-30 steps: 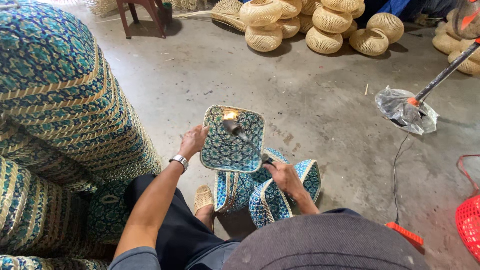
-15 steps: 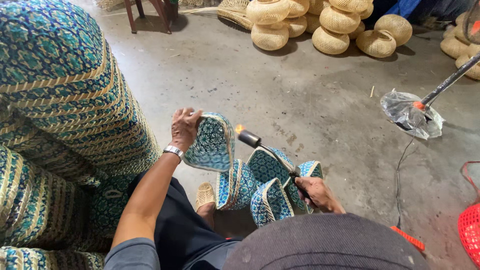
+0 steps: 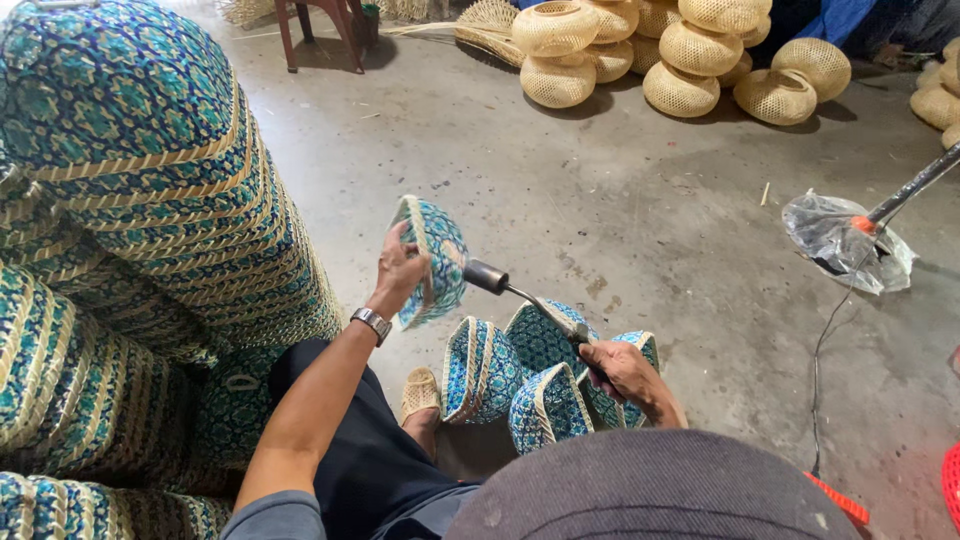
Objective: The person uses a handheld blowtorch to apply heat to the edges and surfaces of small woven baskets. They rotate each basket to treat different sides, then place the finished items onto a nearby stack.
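Observation:
My left hand (image 3: 399, 273) holds a small blue-and-teal woven basket (image 3: 436, 256) on edge, raised above my knee, its underside turned to the right. My right hand (image 3: 628, 373) grips a metal torch (image 3: 523, 296) by its handle; the dark nozzle points at the basket's underside, almost touching it. No flame shows. A silver watch (image 3: 371, 322) sits on my left wrist.
Several more blue-teal woven baskets (image 3: 520, 375) lie on the concrete floor by my sandalled foot (image 3: 421, 395). Tall stacks of the same baskets (image 3: 120, 200) fill the left. Natural woven round baskets (image 3: 690, 55) pile at the back. A plastic-wrapped pole base (image 3: 845, 240) lies right, with a cable.
My left hand has turned the basket from face-up to on edge and lifted it. The torch flame seen earlier is no longer visible; the nozzle now points at the basket's underside.

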